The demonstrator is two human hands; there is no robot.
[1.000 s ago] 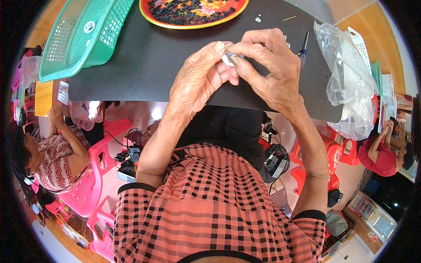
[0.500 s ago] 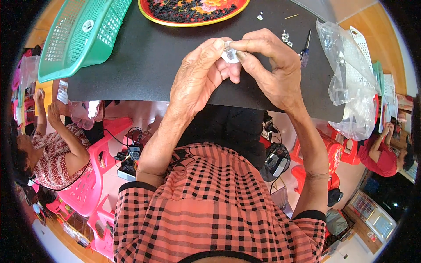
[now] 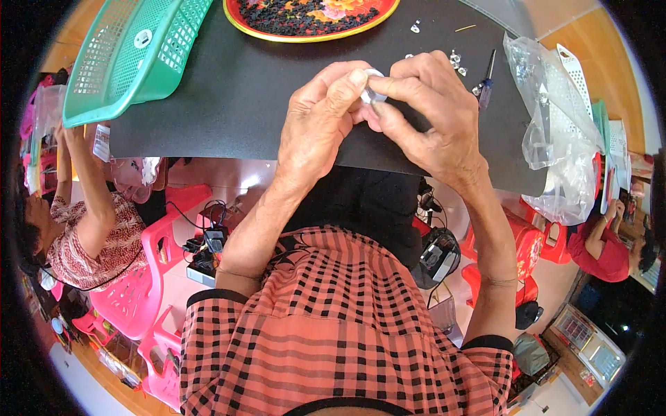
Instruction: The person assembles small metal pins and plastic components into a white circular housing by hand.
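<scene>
Above the near part of the dark table (image 3: 229, 118), my left hand (image 3: 316, 114) is closed on a small white plastic part (image 3: 375, 84), its thumb on the part's left side. My right hand (image 3: 437, 114) pinches at the same part from the right with thumb and index finger. Fingers cover much of it, so its full shape and anything tiny inside it are hidden. Just beyond my right hand lie several small clear and shiny pieces (image 3: 456, 61). A screwdriver (image 3: 486, 89) with a dark translucent handle rests to their right.
A green perforated basket (image 3: 158, 83) stands at the left, holding a small white piece (image 3: 143, 39). Black bits (image 3: 277, 19) fill a red flowered tray (image 3: 305, 39) at the back. Clear plastic bags (image 3: 555, 125) lie at the right edge. Another person (image 3: 97, 229) sits at left.
The white part has turned between my fingers and shifted slightly right, with both hands staying on it. At left, the other person's arms have moved toward the table.
</scene>
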